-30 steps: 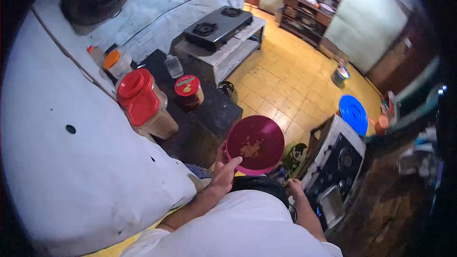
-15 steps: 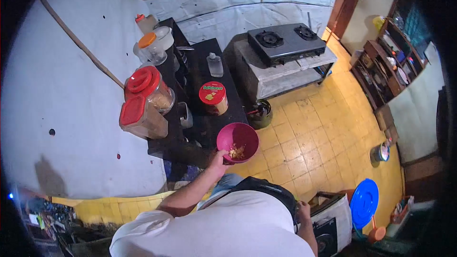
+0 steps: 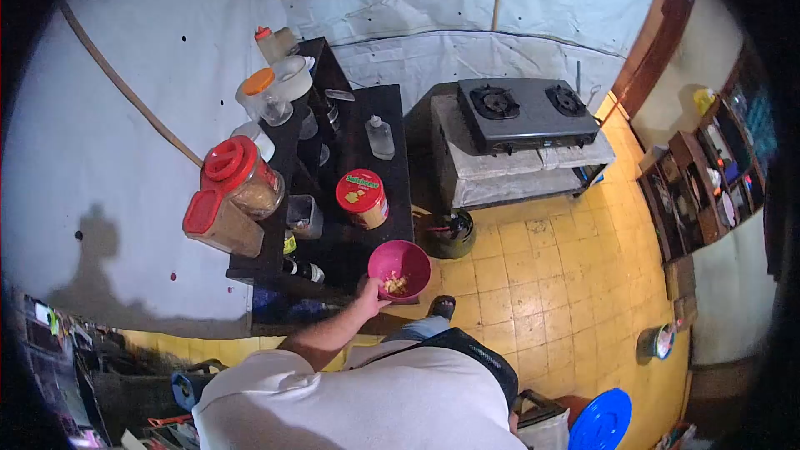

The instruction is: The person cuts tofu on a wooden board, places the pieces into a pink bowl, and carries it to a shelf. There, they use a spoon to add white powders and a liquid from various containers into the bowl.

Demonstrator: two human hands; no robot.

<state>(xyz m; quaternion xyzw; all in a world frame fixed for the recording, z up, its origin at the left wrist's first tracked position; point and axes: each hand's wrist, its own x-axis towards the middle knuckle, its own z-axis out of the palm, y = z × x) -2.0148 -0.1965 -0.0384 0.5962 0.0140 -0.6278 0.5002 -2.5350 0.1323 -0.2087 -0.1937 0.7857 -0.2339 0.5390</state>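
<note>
My left hand (image 3: 371, 298) grips the near left rim of a pink bowl (image 3: 400, 255), which has small pale yellow pieces (image 3: 396, 284) at its bottom. The bowl is at the near end of a dark shelf table (image 3: 387, 179). Just beyond it stands a round tub with a red lid (image 3: 361, 191), and farther back a clear bottle (image 3: 380, 138). My right hand is hidden beside my body at the lower right.
Red-lidded jars (image 3: 223, 229) and an orange-lidded jar (image 3: 268, 98) stand on the raised shelf at left. A two-burner stove (image 3: 528, 117) sits on a pale stand. Right are a wooden rack (image 3: 696, 175), a bin (image 3: 656, 342) and a blue lid (image 3: 601, 422).
The view has shifted, and the shelf and stove appear lower in it. My left hand still holds the bowl. My right hand, seen before at the lower right, is now out of sight.
</note>
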